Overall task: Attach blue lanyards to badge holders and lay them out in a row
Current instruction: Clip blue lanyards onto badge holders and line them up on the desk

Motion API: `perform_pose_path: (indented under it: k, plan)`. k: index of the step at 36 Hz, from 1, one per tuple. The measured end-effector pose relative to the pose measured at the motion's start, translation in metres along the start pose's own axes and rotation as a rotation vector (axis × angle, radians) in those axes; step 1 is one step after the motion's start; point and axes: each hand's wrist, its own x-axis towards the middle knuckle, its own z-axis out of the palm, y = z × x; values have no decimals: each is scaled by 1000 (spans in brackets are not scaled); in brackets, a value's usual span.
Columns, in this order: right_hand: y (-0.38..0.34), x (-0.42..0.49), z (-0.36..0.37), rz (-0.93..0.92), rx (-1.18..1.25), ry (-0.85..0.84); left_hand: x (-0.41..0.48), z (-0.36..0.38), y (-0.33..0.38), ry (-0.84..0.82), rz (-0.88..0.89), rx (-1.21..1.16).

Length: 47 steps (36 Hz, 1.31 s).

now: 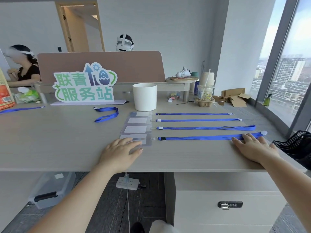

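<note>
Several clear badge holders lie in a column on the desk, each clipped to a blue lanyard stretched out to the right. My left hand lies flat with straight fingers on the nearest badge holder. My right hand presses flat on the far end of that holder's lanyard. Three more sets lie behind it, the closest being a holder with its lanyard. A loose curled lanyard rests to the left, and another loose lanyard lies at the far left.
A white cylindrical bin stands just behind the row. A standing sign is at the back left, cups and cardboard at the back right. A black tray sits at the right edge. A person sits at the far left.
</note>
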Motion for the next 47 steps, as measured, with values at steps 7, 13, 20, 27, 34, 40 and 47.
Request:
perform_pose_path:
  k: [7,13,20,27,34,40,47]
  plan:
    - [-1,-2,-1,6,16,3,-1,0,2,-8,-9,-2]
    - [-1,-5,-2,-6,37,15,-1,0,1,4,-3,-4]
    - [-2,-10,-3,-32,61,57,0,1,-1,57,12,-33]
    - [-23,-30,-9,-127,129,260,-4,-8,-14,208,21,-211]
    - [-143,-59,0,-462,249,262,-18,-35,-86,312,-35,-214]
    - [-299,-87,10,-748,352,119,-38,-55,-188,306,-209,-171]
    - [-486,-115,49,-1007,342,-90,-50,-65,-326,220,-417,-67]
